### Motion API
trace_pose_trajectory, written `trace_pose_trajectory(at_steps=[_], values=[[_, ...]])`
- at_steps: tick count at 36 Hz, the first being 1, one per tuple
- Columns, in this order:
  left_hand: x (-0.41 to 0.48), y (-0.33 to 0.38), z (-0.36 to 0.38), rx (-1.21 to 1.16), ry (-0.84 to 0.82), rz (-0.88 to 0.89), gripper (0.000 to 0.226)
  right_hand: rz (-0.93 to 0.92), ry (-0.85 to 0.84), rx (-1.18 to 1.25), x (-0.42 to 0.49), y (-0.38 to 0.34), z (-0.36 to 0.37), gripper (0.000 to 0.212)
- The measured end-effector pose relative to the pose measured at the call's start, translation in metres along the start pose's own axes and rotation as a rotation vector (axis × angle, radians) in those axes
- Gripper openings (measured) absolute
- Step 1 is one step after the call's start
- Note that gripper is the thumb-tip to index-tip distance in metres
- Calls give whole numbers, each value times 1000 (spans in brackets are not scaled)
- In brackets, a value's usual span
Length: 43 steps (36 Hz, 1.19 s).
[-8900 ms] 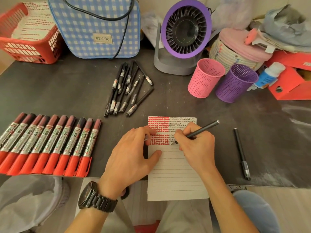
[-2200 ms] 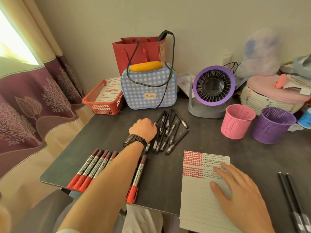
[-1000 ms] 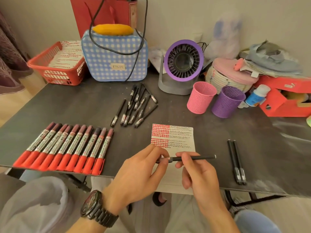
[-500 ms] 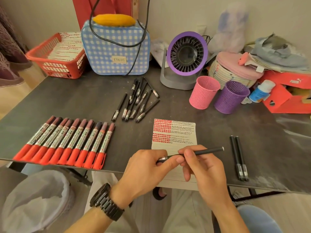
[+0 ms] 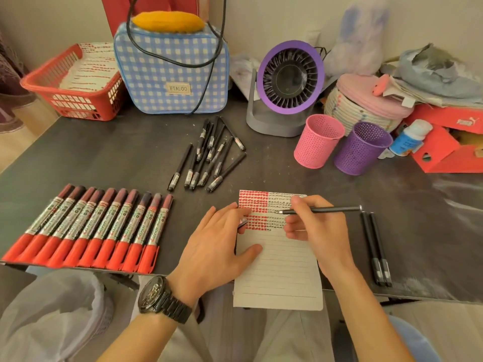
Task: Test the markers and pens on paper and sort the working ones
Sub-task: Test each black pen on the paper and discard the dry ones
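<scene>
A lined paper (image 5: pixel 277 270) with red and black test marks at its top lies at the table's front edge and overhangs it. My right hand (image 5: pixel 316 231) holds an uncapped black pen (image 5: pixel 326 210), tip over the black scribbles. My left hand (image 5: pixel 219 246) rests on the paper's left edge with a small grey pen cap (image 5: pixel 243 221) pinched at its fingertips. Several red markers (image 5: pixel 86 231) lie in a row at the left. A pile of black pens (image 5: pixel 209 155) lies behind the paper. Two black pens (image 5: pixel 376 246) lie side by side at the right.
A pink mesh cup (image 5: pixel 317 141) and a purple mesh cup (image 5: pixel 362 147) stand at the back right. Behind them are a purple fan (image 5: pixel 290 82), a blue checked bag (image 5: pixel 172 71), a red basket (image 5: pixel 70 84) and a red box (image 5: pixel 444 147).
The left hand pulled the cap off the pen and came down onto the paper's left edge. The right hand lowered the pen, tip now over the scribbles.
</scene>
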<state>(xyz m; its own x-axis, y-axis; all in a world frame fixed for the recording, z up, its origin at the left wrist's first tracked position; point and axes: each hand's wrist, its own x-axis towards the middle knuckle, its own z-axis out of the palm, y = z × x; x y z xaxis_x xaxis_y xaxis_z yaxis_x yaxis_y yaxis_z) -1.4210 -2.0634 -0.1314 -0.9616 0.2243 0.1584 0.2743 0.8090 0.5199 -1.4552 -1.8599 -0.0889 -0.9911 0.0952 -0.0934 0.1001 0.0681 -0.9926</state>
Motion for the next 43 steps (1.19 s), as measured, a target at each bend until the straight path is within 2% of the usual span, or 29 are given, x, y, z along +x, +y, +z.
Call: trace_pose_trajectory(at_steps=[6,9,17,43], values=[[-3,0,1,-6,4,-4,58,-115,98,-184,-5,22,9,33],[-1,1,0,-17,17,-18,64,-157,142,-223,-4,28,11,35],[0,0,0,-30,34,-47,70,-162,165,-297,0,34,10,31],[0,1,-2,-15,41,-45,68,-180,139,-300,1,37,10,32]])
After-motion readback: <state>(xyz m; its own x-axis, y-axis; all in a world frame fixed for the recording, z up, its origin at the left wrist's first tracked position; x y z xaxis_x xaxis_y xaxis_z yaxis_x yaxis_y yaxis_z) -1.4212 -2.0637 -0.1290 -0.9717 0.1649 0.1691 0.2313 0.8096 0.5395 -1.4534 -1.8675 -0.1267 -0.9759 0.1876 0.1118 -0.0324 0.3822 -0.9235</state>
